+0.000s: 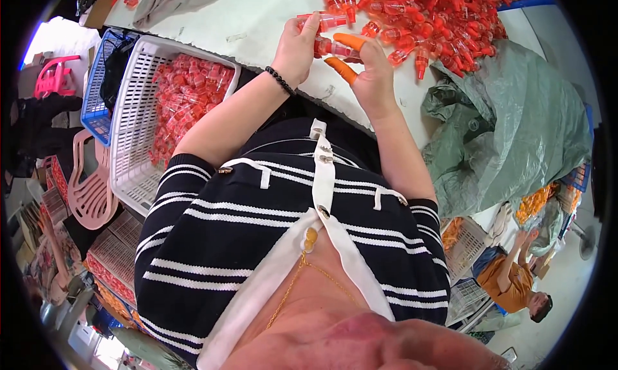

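— Red plastic pieces (pixel 335 46): where were they when I checked?

— At the white table (pixel 257 16) edge, btwn both hands. Left hand (pixel 297 48) had fingers clamped on one clear-red piece, w/ a black bead bracelet (pixel 280 80) at the wrist. Right hand (pixel 370 71), orange finger cots (pixel 351 42) on, was pinched shut on another.

— Rest?

— Big red pile (pixel 438 16) just beyond; white basket (pixel 132 132) of more, lower left; green tarp (pixel 508 119) on the right.

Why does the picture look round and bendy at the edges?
Head view: a fisheye lens curves straight lines, so the white basket bows and the corners go black; the hands and the red pieces look sharp, while the bright patch at the upper left is washed out.
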